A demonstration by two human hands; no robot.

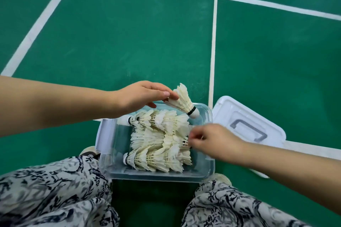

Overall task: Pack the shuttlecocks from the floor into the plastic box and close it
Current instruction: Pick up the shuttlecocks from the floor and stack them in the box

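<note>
While the green court floor is stretching wide beyond the hands, crossed by white lines, the clear plastic box is sitting hemmed in at its near edge by the person's patterned trousers on both sides. A white lid with a grey handle is lying flat on the floor just beside the box's right edge, top face up.

Inside the box, the packed shuttlecocks are lying on their sides in three nested rows, feather skirts frayed and cream-coloured, black-banded white cork heads pointing left. Space is showing along the box's right and near walls.

The left hand is reaching in from the left above the far rim, thumb and fingertips pinching the feather skirt of a loose shuttlecock, whose rounded cork is tilting down toward the far right corner. The right hand is coming in from the right, knuckles up, fingers curled at the feather tips of the middle row; slightly blurred, it is not showing whether it is actually gripping them.
</note>
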